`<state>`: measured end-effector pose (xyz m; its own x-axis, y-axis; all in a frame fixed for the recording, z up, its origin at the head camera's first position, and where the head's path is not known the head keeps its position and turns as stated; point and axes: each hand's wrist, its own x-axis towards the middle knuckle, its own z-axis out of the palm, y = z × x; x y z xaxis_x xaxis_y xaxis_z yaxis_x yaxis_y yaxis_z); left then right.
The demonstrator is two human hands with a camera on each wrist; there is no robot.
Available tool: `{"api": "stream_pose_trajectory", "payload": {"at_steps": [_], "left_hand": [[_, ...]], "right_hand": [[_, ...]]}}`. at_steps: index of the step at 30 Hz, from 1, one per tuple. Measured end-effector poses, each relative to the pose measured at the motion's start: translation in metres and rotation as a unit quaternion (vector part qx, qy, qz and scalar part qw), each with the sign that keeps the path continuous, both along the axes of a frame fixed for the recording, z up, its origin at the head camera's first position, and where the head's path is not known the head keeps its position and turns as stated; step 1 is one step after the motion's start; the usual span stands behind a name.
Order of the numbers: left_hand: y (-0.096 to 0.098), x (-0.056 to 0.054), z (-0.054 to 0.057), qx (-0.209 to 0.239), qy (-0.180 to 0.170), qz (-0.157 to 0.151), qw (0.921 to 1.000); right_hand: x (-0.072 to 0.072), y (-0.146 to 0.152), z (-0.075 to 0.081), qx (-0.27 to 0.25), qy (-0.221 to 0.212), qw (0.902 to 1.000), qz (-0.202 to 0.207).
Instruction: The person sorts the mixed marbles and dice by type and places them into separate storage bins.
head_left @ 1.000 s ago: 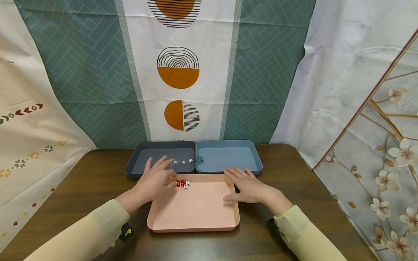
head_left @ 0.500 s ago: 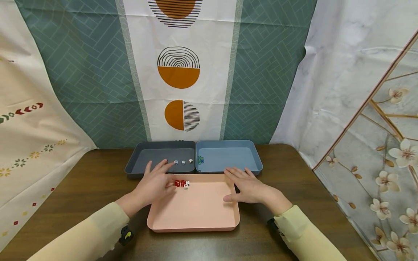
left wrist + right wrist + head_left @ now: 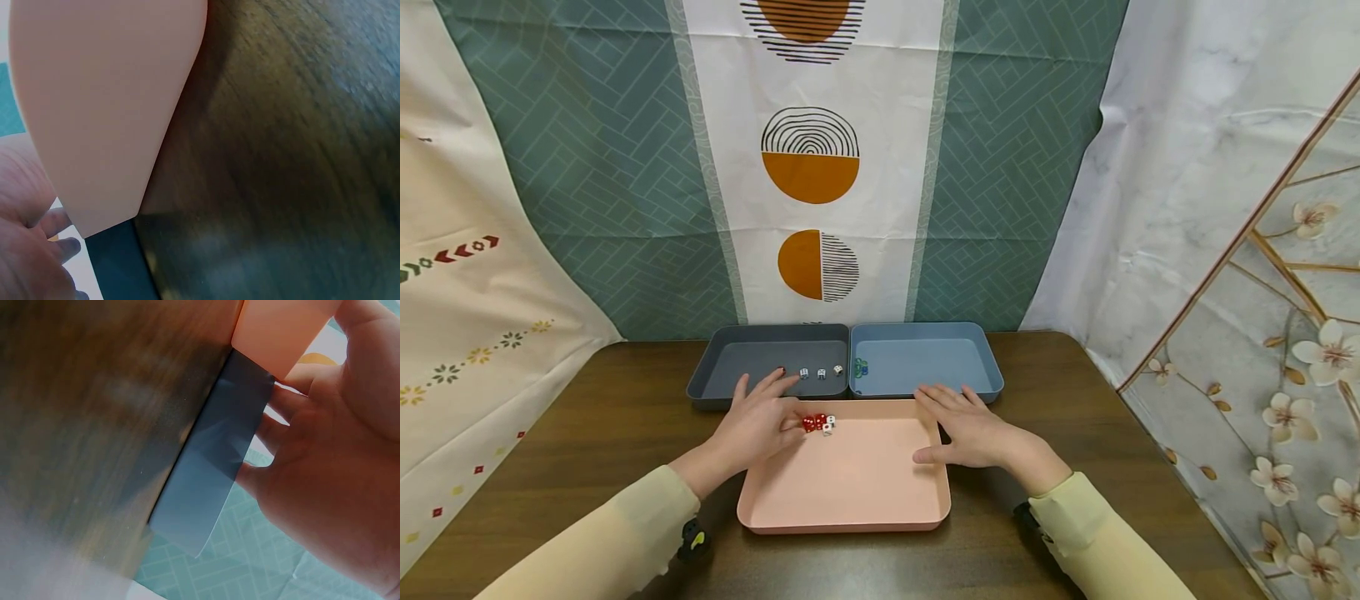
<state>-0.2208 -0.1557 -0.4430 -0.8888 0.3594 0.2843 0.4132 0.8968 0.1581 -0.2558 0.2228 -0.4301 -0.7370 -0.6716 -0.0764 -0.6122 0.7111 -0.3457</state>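
My left hand [image 3: 756, 429] hovers over the back left corner of a pink tray [image 3: 857, 487], thumb and forefinger tips at a small cluster of red dice [image 3: 820, 422]; I see no clear pinch. White dice [image 3: 827, 430] lie just right of these. The other fingers reach over the dark grey tray [image 3: 737, 358], where a red speck [image 3: 782, 369] shows at a fingertip. My right hand [image 3: 966, 433] rests at the pink tray's back right corner with spread fingers. Both wrist views show the hands mostly behind tray walls, fingertips hidden.
Several white dice [image 3: 822, 374] stand in the dark grey tray. Beside it a blue tray [image 3: 932, 358] holds green and blue small pieces [image 3: 861, 367] at its left end. The wooden table [image 3: 1075, 467] ends at patterned cloth [image 3: 1015, 208] behind.
My left hand has drawn slightly back toward me, so more of the red dice and the red speck show. The red dice have shifted a little. My right hand keeps still.
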Motion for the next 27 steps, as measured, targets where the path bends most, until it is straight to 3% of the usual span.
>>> {"api": "stream_pose_trajectory", "payload": {"at_steps": [27], "left_hand": [[0.0022, -0.0059, -0.0090, 0.010, 0.003, 0.000, 0.9999]], "right_hand": [[-0.0004, -0.0004, -0.0008, -0.005, -0.002, 1.0000, -0.003]]}}
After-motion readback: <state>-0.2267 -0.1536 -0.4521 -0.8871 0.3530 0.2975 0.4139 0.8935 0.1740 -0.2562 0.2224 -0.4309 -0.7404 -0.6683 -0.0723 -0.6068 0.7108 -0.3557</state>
